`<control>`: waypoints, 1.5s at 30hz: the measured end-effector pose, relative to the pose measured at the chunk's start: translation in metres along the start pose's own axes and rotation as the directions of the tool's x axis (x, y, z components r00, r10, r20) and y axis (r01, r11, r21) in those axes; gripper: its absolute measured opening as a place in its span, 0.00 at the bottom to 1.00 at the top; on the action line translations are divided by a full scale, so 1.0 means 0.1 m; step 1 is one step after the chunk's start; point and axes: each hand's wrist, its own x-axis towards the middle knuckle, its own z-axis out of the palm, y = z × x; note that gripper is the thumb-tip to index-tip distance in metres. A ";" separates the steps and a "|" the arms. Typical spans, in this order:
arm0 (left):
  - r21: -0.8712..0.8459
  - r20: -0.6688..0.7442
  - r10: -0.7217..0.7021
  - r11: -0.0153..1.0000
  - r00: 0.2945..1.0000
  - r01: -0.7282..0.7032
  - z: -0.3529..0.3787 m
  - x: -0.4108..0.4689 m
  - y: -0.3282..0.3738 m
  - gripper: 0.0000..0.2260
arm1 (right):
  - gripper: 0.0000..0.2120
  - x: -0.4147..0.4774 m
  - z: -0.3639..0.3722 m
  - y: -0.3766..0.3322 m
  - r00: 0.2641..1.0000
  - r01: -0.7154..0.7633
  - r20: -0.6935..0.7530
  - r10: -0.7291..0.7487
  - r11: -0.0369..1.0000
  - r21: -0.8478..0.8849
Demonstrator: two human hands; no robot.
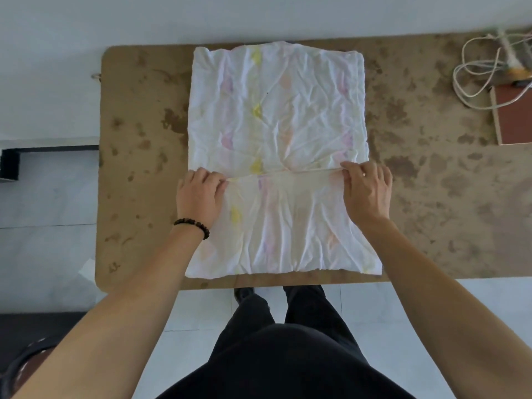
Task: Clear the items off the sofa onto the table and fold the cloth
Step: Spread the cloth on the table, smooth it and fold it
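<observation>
A white cloth [276,110] with faint pink and yellow marks lies spread on the stained brown table [431,174]. Its near part is doubled over, and the folded edge runs across the cloth's middle between my hands. My left hand [198,194], with a dark bead bracelet at the wrist, pinches that edge at its left end. My right hand [365,188] pinches the same edge at its right end. The fold's bottom lies close to the table's near edge.
A coil of white cable [475,79] and a reddish-brown board [512,116] sit at the table's far right. A dark object [10,165] stands on the pale floor at left. My dark trousers and shoes show below the table's near edge.
</observation>
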 end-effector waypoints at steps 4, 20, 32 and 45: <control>0.010 0.037 -0.124 0.992 0.992 0.124 0.04 0.22 0.11 0.09 | 0.16 0.20 0.18 -0.11 0.994 -0.009 0.112 0.001 0.998 0.068; 0.269 0.334 -0.295 0.940 0.895 0.209 0.61 0.08 -0.15 0.37 | 0.31 -0.11 0.74 -0.29 0.970 -0.121 0.215 0.114 0.992 0.020; 0.239 0.331 -0.222 0.960 0.917 0.146 0.40 0.02 -0.05 0.36 | 0.33 -0.06 0.31 -0.07 0.917 -0.068 0.384 0.112 0.990 -0.125; 0.132 0.376 0.141 0.970 0.916 -0.204 0.36 -1.63 -0.08 0.33 | 0.49 -1.93 0.02 -0.04 0.873 0.005 0.488 -0.010 1.000 0.010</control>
